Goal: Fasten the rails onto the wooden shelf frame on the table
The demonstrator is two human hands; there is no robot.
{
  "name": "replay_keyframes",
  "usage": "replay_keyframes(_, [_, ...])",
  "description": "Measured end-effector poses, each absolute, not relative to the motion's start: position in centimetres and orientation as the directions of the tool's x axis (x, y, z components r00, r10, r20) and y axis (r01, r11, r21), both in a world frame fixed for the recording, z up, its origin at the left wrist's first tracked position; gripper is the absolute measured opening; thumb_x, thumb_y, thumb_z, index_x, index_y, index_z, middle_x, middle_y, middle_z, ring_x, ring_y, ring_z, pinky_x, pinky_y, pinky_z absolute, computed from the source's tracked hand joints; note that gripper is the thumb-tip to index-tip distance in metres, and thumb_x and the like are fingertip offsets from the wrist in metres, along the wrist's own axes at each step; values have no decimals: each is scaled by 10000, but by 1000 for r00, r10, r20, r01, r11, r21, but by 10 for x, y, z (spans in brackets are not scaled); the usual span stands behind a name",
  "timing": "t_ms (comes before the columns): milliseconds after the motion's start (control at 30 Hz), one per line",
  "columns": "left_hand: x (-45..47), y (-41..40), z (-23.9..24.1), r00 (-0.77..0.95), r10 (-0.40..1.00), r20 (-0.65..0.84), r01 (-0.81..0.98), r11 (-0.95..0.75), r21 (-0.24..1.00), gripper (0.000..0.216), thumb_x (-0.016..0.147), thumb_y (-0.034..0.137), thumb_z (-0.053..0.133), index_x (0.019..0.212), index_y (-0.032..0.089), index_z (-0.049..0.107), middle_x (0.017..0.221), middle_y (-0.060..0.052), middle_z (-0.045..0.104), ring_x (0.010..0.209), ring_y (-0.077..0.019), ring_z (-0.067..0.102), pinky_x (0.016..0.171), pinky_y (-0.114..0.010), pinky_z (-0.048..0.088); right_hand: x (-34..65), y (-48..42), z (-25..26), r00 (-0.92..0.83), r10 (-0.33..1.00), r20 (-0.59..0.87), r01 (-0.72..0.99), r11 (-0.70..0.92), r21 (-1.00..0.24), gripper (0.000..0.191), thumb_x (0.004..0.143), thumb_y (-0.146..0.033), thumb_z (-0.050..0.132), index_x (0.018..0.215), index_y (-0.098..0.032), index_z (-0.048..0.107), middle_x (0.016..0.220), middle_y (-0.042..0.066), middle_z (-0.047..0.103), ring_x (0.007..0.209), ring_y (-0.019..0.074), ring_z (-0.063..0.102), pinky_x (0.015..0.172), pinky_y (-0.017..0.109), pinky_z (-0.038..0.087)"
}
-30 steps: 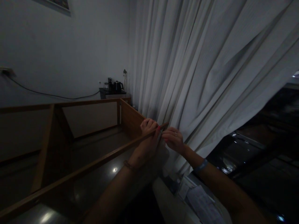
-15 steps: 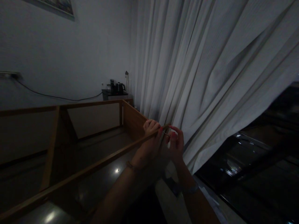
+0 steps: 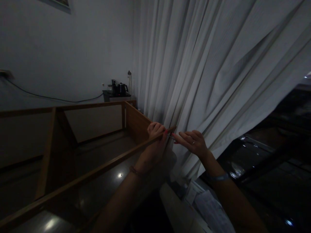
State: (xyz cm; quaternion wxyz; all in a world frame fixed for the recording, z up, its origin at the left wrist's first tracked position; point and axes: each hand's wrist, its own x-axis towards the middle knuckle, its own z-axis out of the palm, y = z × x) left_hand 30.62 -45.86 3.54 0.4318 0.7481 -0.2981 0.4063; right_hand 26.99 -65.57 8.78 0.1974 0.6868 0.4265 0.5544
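A wooden furniture frame (image 3: 116, 159) stretches from the lower left to the middle of the head view. My left hand (image 3: 155, 137) is wrapped around its front rail close to the near right end, fingers over the far side. Just to the right, my right hand (image 3: 193, 142) pinches a thin metal rod (image 3: 171, 137), like an Allen key, between thumb and fingertips. The rod meets the wood near the rail's end. Dim light hides its exact shape and where its tip sits.
White curtains (image 3: 194, 64) hang directly behind and beside my right hand. A black kettle (image 3: 121, 88) stands on a small cabinet (image 3: 106, 96) in the back corner. A cable (image 3: 48, 96) runs along the wall. Papers (image 3: 209, 207) lie below my right forearm.
My right hand has swung to the right and turned, its fingers now pointing left along the rod. My left hand keeps its hold on the rail. The view has shifted slightly.
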Motion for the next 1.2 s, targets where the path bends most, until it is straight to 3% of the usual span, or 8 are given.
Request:
replay_keyframes(100, [306, -459, 35, 500, -82, 862, -790, -451, 415, 251, 1003, 220, 375, 773, 218, 476, 863, -42, 565, 1010, -229, 468, 998, -406, 399, 271, -653, 97, -47, 842, 537, 338, -493, 802, 114, 885, -334, 718, 967, -254, 708, 819, -31, 740, 745, 128, 550, 723, 297, 393])
replay_keyframes(200, [306, -460, 36, 503, -75, 861, -789, -448, 421, 246, 1004, 220, 375, 781, 217, 478, 877, -42, 567, 1025, -229, 464, 1003, -402, 397, 272, -652, 98, -51, 837, 544, 379, -488, 786, 66, 897, -296, 705, 945, -251, 699, 813, -34, 744, 723, 123, 544, 708, 292, 378])
replay_keyframes(367, [306, -461, 36, 499, -60, 865, -790, -441, 425, 259, 1007, 220, 362, 769, 220, 466, 858, -38, 558, 1008, -228, 465, 974, -397, 404, 271, -646, 74, 51, 668, 743, 527, -650, 548, 90, 915, -232, 677, 999, -264, 688, 807, -41, 759, 706, 118, 578, 727, 280, 403])
replay_keyframes(433, [306, -461, 36, 496, -57, 867, -794, -435, 425, 254, 1007, 222, 367, 770, 221, 461, 862, -37, 555, 1010, -228, 465, 970, -394, 404, 269, -639, 62, 87, 589, 804, 519, -715, 468, 48, 937, -235, 645, 949, -244, 691, 770, -29, 750, 677, 128, 572, 729, 292, 405])
replay_keyframes(567, [306, -462, 34, 501, -51, 864, -793, -428, 434, 246, 1013, 240, 361, 791, 226, 465, 863, -35, 551, 1021, -232, 462, 1005, -414, 387, 263, -621, 43, 166, 373, 913, 491, -834, 251, 208, 990, -284, 551, 842, -216, 681, 650, -15, 697, 626, 147, 542, 712, 312, 400])
replay_keyframes(933, [313, -460, 29, 494, -66, 867, -781, -472, 409, 474, 1042, 441, 146, 766, 228, 467, 835, -52, 539, 958, -240, 459, 950, -417, 409, 241, -579, 25, 391, -139, 910, 229, -943, -243, 394, 1000, -410, 509, 705, -243, 708, 549, -10, 582, 592, 165, 515, 701, 358, 318])
replay_keyframes(1033, [315, -457, 28, 487, -93, 868, -793, -465, 395, 506, 1036, 464, 111, 795, 231, 490, 846, -55, 541, 962, -244, 456, 946, -422, 405, 238, -576, 27, 426, -119, 897, 210, -951, -226, 408, 1017, -404, 471, 710, -236, 682, 556, -5, 600, 586, 169, 511, 694, 367, 293])
replay_keyframes(1200, [314, -455, 28, 490, -116, 864, -794, -468, 387, 489, 1037, 465, 126, 783, 229, 470, 854, -49, 530, 956, -240, 454, 940, -421, 393, 236, -588, 41, 452, 48, 891, 179, -983, -38, 337, 1023, -407, 450, 831, -225, 660, 711, 33, 694, 714, 205, 557, 717, 376, 287])
